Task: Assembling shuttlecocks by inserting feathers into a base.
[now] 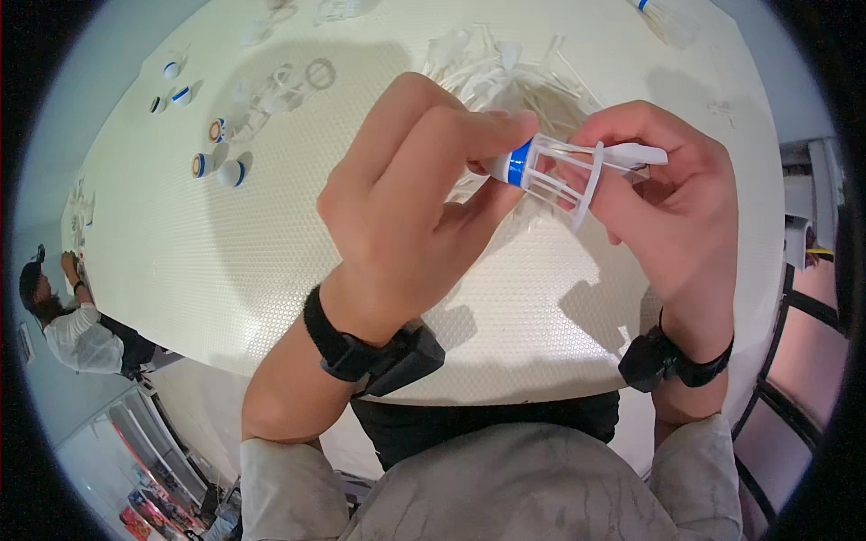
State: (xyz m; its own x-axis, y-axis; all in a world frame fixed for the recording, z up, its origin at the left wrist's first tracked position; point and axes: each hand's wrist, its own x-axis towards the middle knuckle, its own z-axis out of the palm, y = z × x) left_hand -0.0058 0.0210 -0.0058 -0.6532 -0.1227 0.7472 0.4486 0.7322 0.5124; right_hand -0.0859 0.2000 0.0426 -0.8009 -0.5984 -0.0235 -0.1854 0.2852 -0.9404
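Note:
My left hand (388,203) pinches the white head of a half-built shuttlecock (519,164) between thumb and fingers. A blue band circles that head, and white stems run from it to a ring. At the ringed end, the fingers of my right hand (677,185) are closed around a white feather piece (642,155), which lies against the stems and sticks out past the ring. The right fingertips are partly hidden behind the frame. Just beyond both hands lies a loose pile of white feather pieces (487,77) with thin stems.
Several loose shuttlecock heads (231,173) lie at the left of the white textured table (298,234), beside clear plastic frames (280,95). Another shuttlecock (666,22) rests at the far right. A person (81,334) sits at the table's left edge.

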